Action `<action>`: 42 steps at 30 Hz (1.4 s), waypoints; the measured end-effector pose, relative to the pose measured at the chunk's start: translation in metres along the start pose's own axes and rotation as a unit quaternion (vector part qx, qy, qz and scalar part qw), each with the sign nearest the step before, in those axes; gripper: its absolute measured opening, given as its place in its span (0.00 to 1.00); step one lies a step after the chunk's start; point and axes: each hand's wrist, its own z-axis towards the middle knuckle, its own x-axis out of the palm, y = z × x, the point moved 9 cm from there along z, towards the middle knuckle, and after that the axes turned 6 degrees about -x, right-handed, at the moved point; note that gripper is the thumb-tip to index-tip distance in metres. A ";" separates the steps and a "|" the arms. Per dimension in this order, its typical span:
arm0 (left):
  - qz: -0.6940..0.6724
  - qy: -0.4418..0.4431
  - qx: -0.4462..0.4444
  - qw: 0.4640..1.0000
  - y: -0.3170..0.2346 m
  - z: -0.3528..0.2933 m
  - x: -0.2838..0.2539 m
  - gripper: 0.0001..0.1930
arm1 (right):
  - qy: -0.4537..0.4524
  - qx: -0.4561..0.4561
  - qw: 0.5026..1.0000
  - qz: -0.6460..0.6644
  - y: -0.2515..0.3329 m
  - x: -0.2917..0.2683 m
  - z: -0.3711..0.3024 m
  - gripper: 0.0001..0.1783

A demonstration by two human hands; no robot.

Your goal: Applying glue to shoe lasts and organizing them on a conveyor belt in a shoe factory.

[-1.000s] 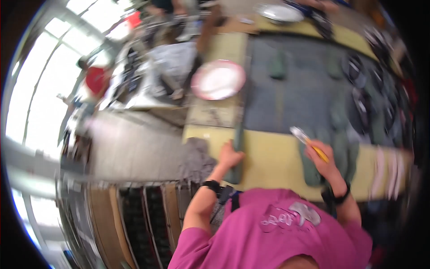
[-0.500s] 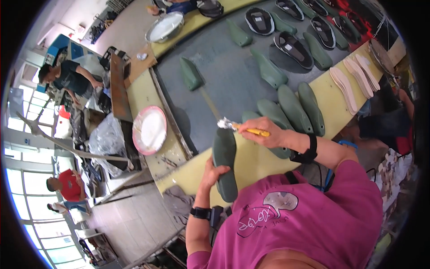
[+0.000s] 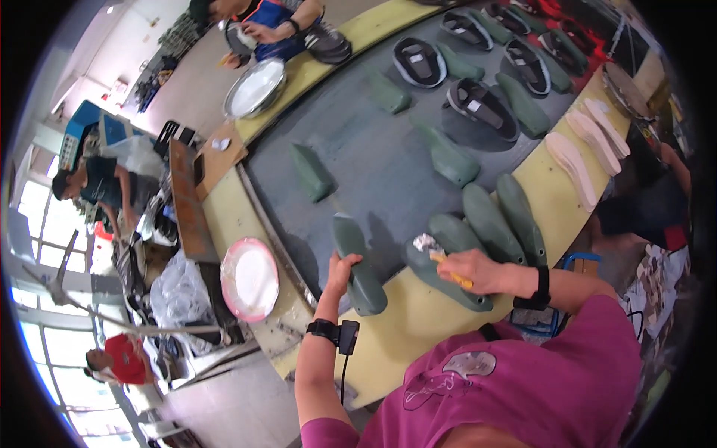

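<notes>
My left hand (image 3: 342, 273) is closed round a dark green shoe last (image 3: 366, 285), tilted, its pointed toe end away from me over the grey belt. A pale smear shows at that toe. My right hand (image 3: 478, 272) grips a yellow-handled brush (image 3: 461, 281) with white-coated bristles. The bristles are over the toe end of another green last (image 3: 448, 278) on the yellow table edge; I cannot tell if they touch it. Beside it lie more green lasts (image 3: 489, 220) in a row. A pink-rimmed bowl of white paste (image 3: 276, 287) stands left of my left hand.
Green lasts (image 3: 310, 175) and dark shoe uppers (image 3: 482, 108) stand on the grey belt (image 3: 328, 112). Pale insoles (image 3: 571, 168) lie on the right ledge. A co-worker (image 3: 276, 26) handles a dark shoe beside a metal basin (image 3: 255, 88). Two more people are at the left.
My left hand has carried its last forward over the belt. The brush has left that last's toe and moved right, over a last on the table edge. The view has shifted too.
</notes>
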 end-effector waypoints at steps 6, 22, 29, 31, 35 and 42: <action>0.139 -0.170 0.132 0.967 -0.012 0.073 -0.018 0.22 | 0.078 -0.056 0.987 -0.132 0.006 0.005 -0.035 0.12; 0.321 -0.056 0.272 0.906 0.025 -0.065 0.114 0.27 | -0.022 0.043 0.990 -0.134 -0.030 -0.008 -0.078 0.19; 0.338 -0.024 0.156 0.928 0.060 -0.080 0.203 0.54 | -0.031 0.019 0.991 -0.127 -0.037 0.002 -0.073 0.22; 0.300 -0.038 0.103 0.948 0.052 -0.079 0.200 0.57 | -0.039 0.021 0.991 -0.123 -0.037 0.004 -0.073 0.20; 0.255 -0.050 0.078 0.963 0.061 -0.057 0.185 0.50 | -0.065 -0.008 0.990 -0.124 -0.028 0.007 -0.069 0.17; 0.171 0.052 0.110 0.978 0.069 -0.053 0.170 0.43 | -0.075 0.023 0.994 -0.081 -0.028 0.000 -0.071 0.17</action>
